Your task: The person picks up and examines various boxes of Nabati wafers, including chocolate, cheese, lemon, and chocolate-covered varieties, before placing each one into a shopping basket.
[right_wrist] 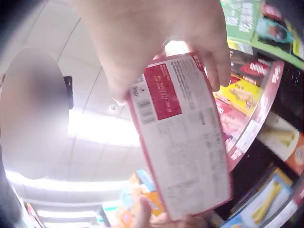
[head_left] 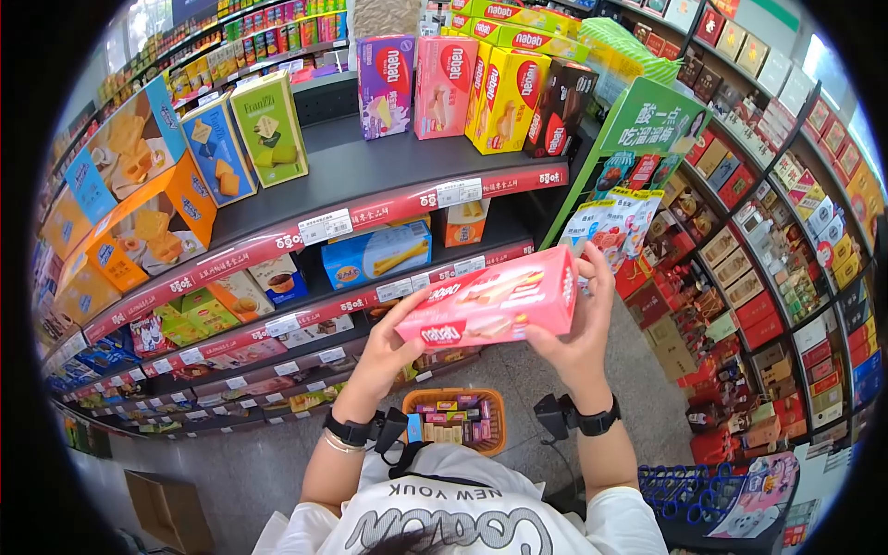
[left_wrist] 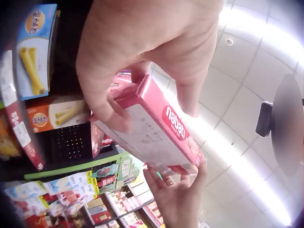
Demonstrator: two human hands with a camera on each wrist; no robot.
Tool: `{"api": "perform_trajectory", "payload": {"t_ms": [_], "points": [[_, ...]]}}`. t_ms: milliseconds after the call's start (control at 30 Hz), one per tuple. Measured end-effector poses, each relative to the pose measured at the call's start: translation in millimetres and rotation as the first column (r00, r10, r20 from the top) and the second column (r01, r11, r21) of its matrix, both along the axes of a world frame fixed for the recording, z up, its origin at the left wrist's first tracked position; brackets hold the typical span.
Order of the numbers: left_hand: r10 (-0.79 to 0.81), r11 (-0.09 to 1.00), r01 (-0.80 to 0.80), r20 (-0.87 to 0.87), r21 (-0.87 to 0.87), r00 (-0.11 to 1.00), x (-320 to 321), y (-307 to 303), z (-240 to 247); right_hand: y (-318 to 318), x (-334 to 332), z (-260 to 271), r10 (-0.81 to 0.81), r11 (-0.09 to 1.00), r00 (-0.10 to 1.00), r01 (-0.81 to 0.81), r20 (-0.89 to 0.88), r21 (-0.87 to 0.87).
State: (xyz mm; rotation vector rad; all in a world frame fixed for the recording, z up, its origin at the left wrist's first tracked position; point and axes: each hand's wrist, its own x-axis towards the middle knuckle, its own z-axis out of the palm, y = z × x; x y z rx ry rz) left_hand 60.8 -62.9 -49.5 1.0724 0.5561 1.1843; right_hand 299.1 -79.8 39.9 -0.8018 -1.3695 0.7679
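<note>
Between both hands is a pink box of Nabati wafers, held tilted in front of the shelves. My left hand grips its left end, thumb on the near side. At the right end my right hand grips it, thumb low on the near side and fingers at the far edge. In the left wrist view the wafer box shows a pink side with the brand name and a pale printed face. The right wrist view has that pale back of the box, with small print and a barcode.
On the top shelf stand purple, pink, yellow and brown Nabati boxes. Orange biscuit boxes fill the left end. An orange basket of small packs is on the floor below. A cardboard box lies at lower left.
</note>
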Motion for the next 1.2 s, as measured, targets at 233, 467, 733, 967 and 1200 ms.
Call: {"api": "perform_trajectory", "payload": {"t_ms": [233, 467, 733, 967, 1200], "points": [[0.188, 0.974, -0.153, -0.221, 0.166, 0.957, -15.2, -1.1, 12.4, 1.7, 26.7, -9.7, -0.323, 0.931, 0.793, 0.168, 0.517, 0.323], [0.244, 0.969, -0.248, -0.154, -0.007, 0.957, -16.4, -7.8, 12.6, -15.2, 30.9, -36.1, -0.101, 0.961, 0.916, 0.191, 0.389, -0.201], [0.235, 0.965, -0.246, -0.117, -0.09, 0.965, -7.9, -10.2, 15.4, -18.8, 31.7, -38.4, -0.081, 0.912, 0.958, 0.182, 0.276, -0.367], [-0.084, 0.99, 0.041, -0.337, -0.133, 0.938, -21.0, 2.0, 8.6, -2.4, 37.7, -27.6, -0.171, 0.961, 0.921, 0.235, 0.351, -0.147], [-0.02, 0.98, 0.115, -0.499, 0.16, 0.866, 12.5, 10.5, -2.3, 7.2, 4.6, 6.0, -0.211, 0.963, 0.697, 0.029, 0.685, 0.267]]}}
